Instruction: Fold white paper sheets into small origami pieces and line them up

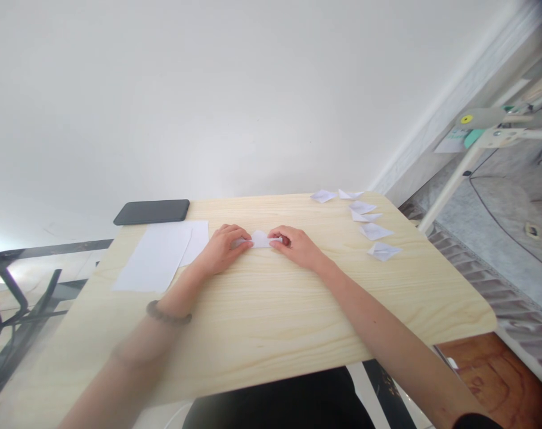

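Observation:
A small folded piece of white paper (260, 240) lies at the middle of the table, with a peak at its far side and a narrow folded strip along its near edge. My left hand (226, 247) pinches its left end between thumb and fingers. On the right end, the thumb and curled fingers of my right hand (295, 245) close on the same strip. My fingers hide both ends of the paper. A dark beaded bracelet (169, 314) circles my left wrist.
White paper sheets (152, 259) lie left of my left hand, below a black phone (152, 211). Several folded paper boats (384, 251) line the right side of the wooden table (253, 322). A white wall (253, 107) stands behind; a pale metal frame (454, 173) rises at right.

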`<state>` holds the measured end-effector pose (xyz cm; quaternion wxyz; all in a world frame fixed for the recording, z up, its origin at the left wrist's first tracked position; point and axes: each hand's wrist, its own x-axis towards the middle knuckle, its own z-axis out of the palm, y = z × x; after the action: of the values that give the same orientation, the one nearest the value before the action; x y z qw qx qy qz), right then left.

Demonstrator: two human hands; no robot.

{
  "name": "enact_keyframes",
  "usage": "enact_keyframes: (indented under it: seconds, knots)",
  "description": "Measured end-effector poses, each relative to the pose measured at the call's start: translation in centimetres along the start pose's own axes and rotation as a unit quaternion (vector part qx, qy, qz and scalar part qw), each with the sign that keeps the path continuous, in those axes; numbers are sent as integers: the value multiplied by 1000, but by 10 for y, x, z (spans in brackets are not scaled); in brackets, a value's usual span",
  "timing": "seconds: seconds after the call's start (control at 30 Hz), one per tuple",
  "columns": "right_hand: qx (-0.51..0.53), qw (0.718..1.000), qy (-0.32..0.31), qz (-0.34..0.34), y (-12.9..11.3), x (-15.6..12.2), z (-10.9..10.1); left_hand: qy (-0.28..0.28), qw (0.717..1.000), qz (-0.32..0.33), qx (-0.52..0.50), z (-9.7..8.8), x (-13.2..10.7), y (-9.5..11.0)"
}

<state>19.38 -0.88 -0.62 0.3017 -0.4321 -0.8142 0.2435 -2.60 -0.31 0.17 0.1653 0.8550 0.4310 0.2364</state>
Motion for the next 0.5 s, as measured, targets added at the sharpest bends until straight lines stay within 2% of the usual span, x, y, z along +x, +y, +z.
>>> enact_keyframes:
  seconds: [0.1, 0.27, 0.5]
  knots:
    - [-18, 1000, -17, 0, 0, 2, 1, -4, 1000, -9, -5, 0, 0, -1]
    - [-105, 994, -24, -19, -2, 5, 2, -17, 999, -17, 24, 2, 0, -4]
    - [-104, 993, -47, -17, -5, 6, -2, -15, 998, -19, 52, 4, 1, -3]
